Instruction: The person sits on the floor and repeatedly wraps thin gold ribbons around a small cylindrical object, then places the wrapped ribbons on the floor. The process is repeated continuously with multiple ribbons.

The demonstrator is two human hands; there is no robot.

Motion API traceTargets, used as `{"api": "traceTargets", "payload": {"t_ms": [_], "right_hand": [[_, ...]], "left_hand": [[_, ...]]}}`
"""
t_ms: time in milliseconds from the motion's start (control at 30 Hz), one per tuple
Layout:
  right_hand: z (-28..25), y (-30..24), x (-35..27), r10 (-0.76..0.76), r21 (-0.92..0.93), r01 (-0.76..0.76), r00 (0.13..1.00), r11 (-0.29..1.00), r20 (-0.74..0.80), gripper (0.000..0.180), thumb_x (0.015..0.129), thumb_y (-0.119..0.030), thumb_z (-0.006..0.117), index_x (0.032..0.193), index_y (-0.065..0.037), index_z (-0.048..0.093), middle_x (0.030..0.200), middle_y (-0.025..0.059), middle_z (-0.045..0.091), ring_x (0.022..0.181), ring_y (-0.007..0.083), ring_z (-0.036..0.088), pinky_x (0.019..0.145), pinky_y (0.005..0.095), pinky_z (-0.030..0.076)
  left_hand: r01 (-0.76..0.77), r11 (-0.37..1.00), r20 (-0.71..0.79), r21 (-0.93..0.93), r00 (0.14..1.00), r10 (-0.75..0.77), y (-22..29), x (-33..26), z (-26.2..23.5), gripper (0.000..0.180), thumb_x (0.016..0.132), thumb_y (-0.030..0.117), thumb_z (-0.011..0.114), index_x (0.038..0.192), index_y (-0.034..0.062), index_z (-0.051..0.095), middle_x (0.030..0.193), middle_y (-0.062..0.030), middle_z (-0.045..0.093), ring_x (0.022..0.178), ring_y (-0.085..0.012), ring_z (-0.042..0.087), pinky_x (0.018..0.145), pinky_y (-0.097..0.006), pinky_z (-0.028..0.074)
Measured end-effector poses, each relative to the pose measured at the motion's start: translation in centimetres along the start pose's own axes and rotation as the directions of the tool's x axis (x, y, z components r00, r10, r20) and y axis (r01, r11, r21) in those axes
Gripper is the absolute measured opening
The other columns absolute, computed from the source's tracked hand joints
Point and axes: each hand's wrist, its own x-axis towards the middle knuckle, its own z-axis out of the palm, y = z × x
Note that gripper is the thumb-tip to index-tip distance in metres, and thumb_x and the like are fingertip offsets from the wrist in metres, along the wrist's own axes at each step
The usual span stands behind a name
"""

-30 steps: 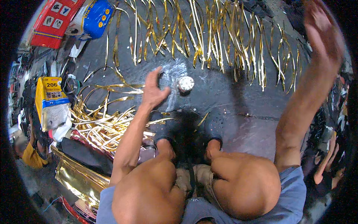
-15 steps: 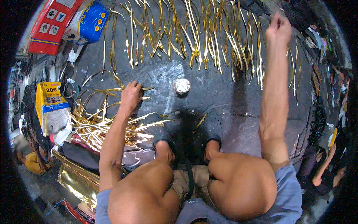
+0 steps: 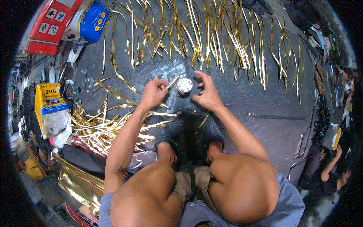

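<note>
Both hands, left hand (image 3: 153, 92) and right hand (image 3: 206, 94), have closed in beside the round tin (image 3: 184, 85).

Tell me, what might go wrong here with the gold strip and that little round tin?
The left hand pinches one gold strip right beside the small round tin; a nudge could tip it and spill whatever it holds. The right hand hovers close too. The loose strip pile lies by the left forearm, so a sweep could scatter or crease it.

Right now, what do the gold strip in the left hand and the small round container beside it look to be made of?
The gold strip in the left hand looks like thin metallic foil or foil-coated paper: mirror-bright, curling like the loose strips nearby. The small round container seems to be a shallow metal tin with pale contents; its rim glints, but plastic cannot be excluded. The right hand hovers beside it.
</note>
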Motion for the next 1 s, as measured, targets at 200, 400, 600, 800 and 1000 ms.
{"api": "traceTargets", "payload": {"t_ms": [200,400,600,800,1000], "right_hand": [[1.5,-1.7,1.0,-0.106,-0.061,0.099,0.986,0.993,-0.127,0.049,0.075,-0.016,0.087,0.118,-0.005,0.066,0.094,0.0046,0.069,0.078,0.0149,0.066,0.071,0.0282,0.055],[1.6,-3.8,1.2,0.090,0.490,0.092,0.938,0.867,-0.336,0.056,0.081,-0.011,0.085,0.125,0.001,0.052,0.106,0.0153,0.071,0.091,0.0185,0.071,0.078,0.0319,0.060],[2.6,-4.7,0.3,0.042,0.378,0.073,0.956,0.923,-0.289,0.052,0.081,-0.010,0.085,0.121,-0.001,0.052,0.107,0.0115,0.070,0.091,0.0152,0.070,0.074,0.0301,0.060],[-2.4,0.7,-0.1,0.125,0.133,-0.079,0.912,0.988,-0.391,0.059,0.079,-0.019,0.086,0.122,-0.001,0.050,0.103,0.0153,0.072,0.076,0.0206,0.071,0.066,0.0360,0.057],[-1.7,-1.3,0.8,-0.036,0.092,0.052,0.984,0.994,-0.177,0.071,0.079,-0.027,0.087,0.131,-0.001,0.046,0.108,0.0181,0.073,0.080,0.0243,0.076,0.068,0.0375,0.060]], "left_hand": [[0.372,0.782,0.278,-0.500,0.924,-0.261,2.1,0.3,0.8,0.038,0.082,-0.001,0.062,0.119,-0.0064,0.070,0.075,-0.0039,0.066,0.060,-0.0095,0.058,0.055,-0.026,0.048],[0.430,0.641,0.403,-0.636,0.893,-0.199,0.3,-0.3,0.5,0.049,0.079,-0.005,0.058,0.128,-0.0028,0.067,0.080,-0.0014,0.065,0.059,-0.0078,0.056,0.052,-0.024,0.045],[0.520,0.508,0.540,-0.686,0.833,-0.123,-1.4,-1.0,0.2,0.054,0.077,-0.004,0.057,0.131,-0.0027,0.064,0.090,-0.0027,0.067,0.056,-0.0069,0.054,0.051,-0.022,0.044],[0.324,0.829,0.389,-0.455,0.910,-0.143,-0.5,-0.1,0.7,0.034,0.077,-0.001,0.071,0.111,-0.0020,0.074,0.077,-0.0029,0.068,0.060,-0.0084,0.059,0.053,-0.024,0.046],[0.044,0.969,0.177,-0.242,0.984,0.000,-1.3,3.6,2.2,0.014,0.074,0.005,0.075,0.088,0.0011,0.075,0.075,-0.0043,0.073,0.067,-0.0106,0.065,0.064,-0.029,0.051]]}}
